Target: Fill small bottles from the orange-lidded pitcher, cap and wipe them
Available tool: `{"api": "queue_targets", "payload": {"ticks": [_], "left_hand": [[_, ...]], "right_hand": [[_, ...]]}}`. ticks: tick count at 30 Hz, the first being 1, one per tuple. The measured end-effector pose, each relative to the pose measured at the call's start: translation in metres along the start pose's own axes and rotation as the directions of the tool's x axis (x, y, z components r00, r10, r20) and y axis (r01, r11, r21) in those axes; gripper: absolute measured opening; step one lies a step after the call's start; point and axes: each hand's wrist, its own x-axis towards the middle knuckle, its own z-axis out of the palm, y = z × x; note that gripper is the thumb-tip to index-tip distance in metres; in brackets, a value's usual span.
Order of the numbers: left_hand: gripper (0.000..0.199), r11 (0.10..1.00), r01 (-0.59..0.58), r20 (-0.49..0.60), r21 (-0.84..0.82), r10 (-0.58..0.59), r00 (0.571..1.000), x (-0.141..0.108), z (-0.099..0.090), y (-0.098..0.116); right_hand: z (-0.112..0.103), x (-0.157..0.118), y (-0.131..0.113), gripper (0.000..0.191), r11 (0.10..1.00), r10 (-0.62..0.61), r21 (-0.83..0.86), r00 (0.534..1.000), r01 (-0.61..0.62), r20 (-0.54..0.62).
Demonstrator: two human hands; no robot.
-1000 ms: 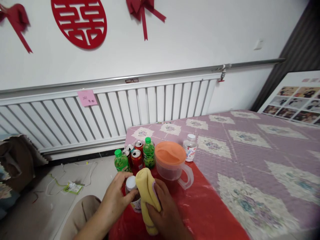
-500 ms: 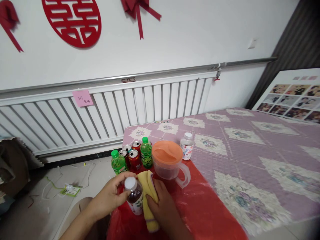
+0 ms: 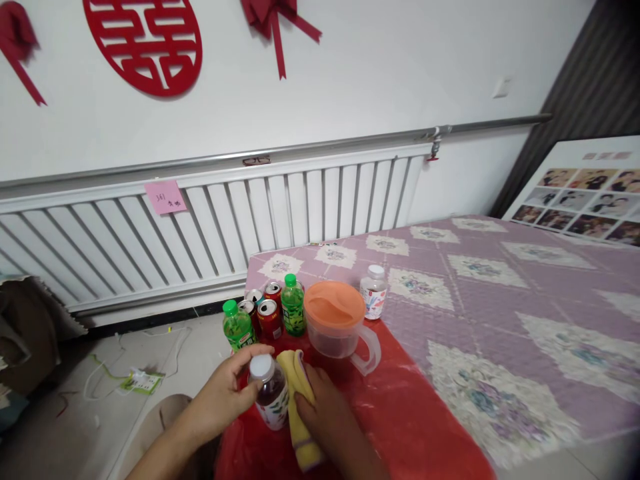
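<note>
My left hand (image 3: pixel 239 385) is closed round the upper part of a white-capped bottle (image 3: pixel 273 398) with dark contents and a leaf-patterned label. The bottle stands almost upright over the red cover (image 3: pixel 400 427). In my right hand (image 3: pixel 320 405) is a folded yellow cloth (image 3: pixel 295 393), held against or close to the bottle's right side; whether they touch I cannot tell. Just behind stands a clear plastic jug (image 3: pixel 333 339) with an orange lid (image 3: pixel 334 305). A green-capped bottle (image 3: pixel 237 327) is right beyond my left fingers.
Several drink cans (image 3: pixel 270 319) and a second green bottle (image 3: pixel 293 310) stand at the back left. Another white-capped bottle (image 3: pixel 374 293) is right of the jug, near the quilted purple cover (image 3: pixel 500 327). A radiator (image 3: pixel 310 207) lines the wall; cables (image 3: pixel 175 353) lie on the floor.
The yellow cloth and my right hand have shifted slightly down along the bottle's side. My left hand stays on the bottle, almost unmoved.
</note>
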Motion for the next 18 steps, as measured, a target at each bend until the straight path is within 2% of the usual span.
{"api": "queue_targets", "payload": {"ticks": [3,6,9,13,15,18], "left_hand": [[0.050,0.988,-0.037,-0.198,0.150,0.067,0.978,-0.003,0.010,-0.009],[0.044,0.976,-0.005,-0.285,0.220,0.069,0.956,-0.005,0.017,-0.012],[0.036,0.972,-0.036,-0.243,0.233,0.094,0.965,-0.002,0.013,-0.008],[0.045,0.974,-0.121,-0.059,0.193,0.134,0.989,0.003,-0.001,0.000],[0.050,0.982,-0.106,-0.028,0.154,0.111,0.993,0.005,-0.005,0.001],[0.052,0.995,-0.058,-0.025,0.082,0.060,0.998,0.008,-0.007,0.000]], "right_hand": [[0.000,0.000,0.000,0.065,1.000,-0.001,-0.015,1.000,0.001,-0.016],[0.000,-0.003,0.001,0.063,0.997,-0.063,0.029,0.996,0.065,-0.066],[0.001,-0.007,0.002,0.058,0.970,-0.202,0.100,0.962,0.222,-0.184],[0.005,-0.013,0.002,0.053,0.917,-0.306,0.155,0.898,0.367,-0.316],[0.007,-0.013,0.001,0.053,0.918,-0.295,0.170,0.903,0.359,-0.313],[0.008,-0.008,0.000,0.055,0.951,-0.202,0.185,0.949,0.249,-0.242]]}}
